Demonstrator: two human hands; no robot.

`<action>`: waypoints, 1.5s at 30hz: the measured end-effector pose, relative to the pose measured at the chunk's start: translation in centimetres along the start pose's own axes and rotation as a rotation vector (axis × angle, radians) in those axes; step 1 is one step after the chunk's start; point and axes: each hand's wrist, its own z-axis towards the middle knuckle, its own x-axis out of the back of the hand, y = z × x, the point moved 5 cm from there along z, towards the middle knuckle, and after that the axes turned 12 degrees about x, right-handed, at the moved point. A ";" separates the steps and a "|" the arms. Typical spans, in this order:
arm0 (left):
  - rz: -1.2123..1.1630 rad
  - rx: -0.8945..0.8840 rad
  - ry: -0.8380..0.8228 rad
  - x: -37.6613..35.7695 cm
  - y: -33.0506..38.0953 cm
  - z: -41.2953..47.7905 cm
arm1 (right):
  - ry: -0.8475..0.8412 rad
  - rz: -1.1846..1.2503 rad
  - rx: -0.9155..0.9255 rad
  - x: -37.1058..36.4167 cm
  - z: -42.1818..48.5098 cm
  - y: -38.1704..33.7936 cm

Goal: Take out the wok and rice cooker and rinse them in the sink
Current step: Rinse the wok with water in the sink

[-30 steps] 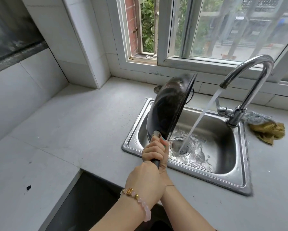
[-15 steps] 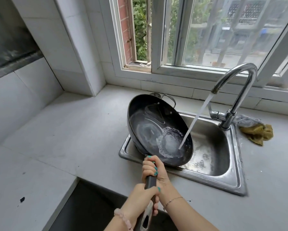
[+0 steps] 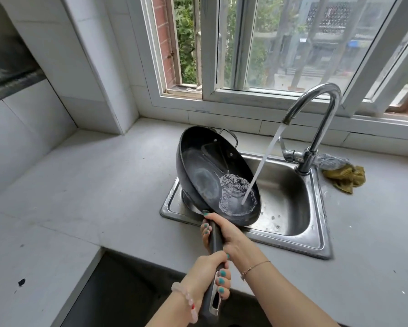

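A black wok (image 3: pixel 205 171) hangs tilted over the left half of the steel sink (image 3: pixel 290 208), its inside facing me. Water from the chrome tap (image 3: pixel 316 119) streams into its lower right part and pools there. My right hand (image 3: pixel 224 232) grips the wok's long dark handle close to the bowl. My left hand (image 3: pixel 210 272) grips the same handle lower down, near its metal end. No rice cooker shows in view.
A yellow-green cloth (image 3: pixel 344 175) and a wad of steel wool (image 3: pixel 330 161) lie right of the tap. Grey counter (image 3: pixel 92 185) stretches left of the sink. A dark open gap (image 3: pixel 118 291) lies below my arms. The window (image 3: pixel 269 55) stands behind the sink.
The wok has turned from edge-on to facing me, and the water now lands inside it. My left hand has slid down the handle toward its end.
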 end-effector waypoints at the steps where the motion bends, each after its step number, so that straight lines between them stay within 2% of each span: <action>1: 0.063 -0.019 0.037 -0.4 0.0 -0.1 | 0.088 -0.105 0.067 0.3 -0.4 -0.7; 4: 0.206 -0.076 0.135 -1.3 0.3 -0.2 | 0.200 -0.288 0.214 0.5 -0.9 -2.0; 8: 0.300 -0.122 0.199 -1.8 0.7 -0.4 | 0.210 -0.288 0.280 0.0 -1.0 -2.6; 11: 0.379 -0.213 0.262 -1.9 1.5 -0.5 | 0.161 -0.230 0.264 -0.7 -1.3 -3.0; 16: 0.660 -0.343 0.413 -1.4 2.9 -1.5 | 0.083 -0.057 0.230 -1.9 -1.3 -3.2; 28: 1.021 -0.392 0.631 -1.0 3.3 -1.4 | -0.058 0.171 0.142 -2.1 -1.8 -2.3; 31: 1.051 -0.403 0.633 -0.5 3.2 -1.3 | -0.090 0.227 0.126 -2.0 -1.5 -1.7; 34: 0.980 -0.412 0.490 -0.3 2.7 -0.9 | -0.115 0.263 0.124 -1.4 -1.6 -1.5; 37: 0.664 -0.346 0.239 -0.2 1.9 -0.2 | -0.155 0.302 0.119 -1.1 -1.8 -1.5; 39: 0.420 -0.251 0.101 -0.2 1.3 0.3 | -0.155 0.303 0.109 -1.0 -1.7 -1.5; 43: -0.036 0.060 -0.238 -0.4 0.4 0.7 | -0.161 0.274 0.125 -1.2 -1.5 -1.6; 45: -0.173 0.110 -0.371 -0.6 0.3 0.5 | -0.219 0.297 0.118 -1.6 -1.6 -1.6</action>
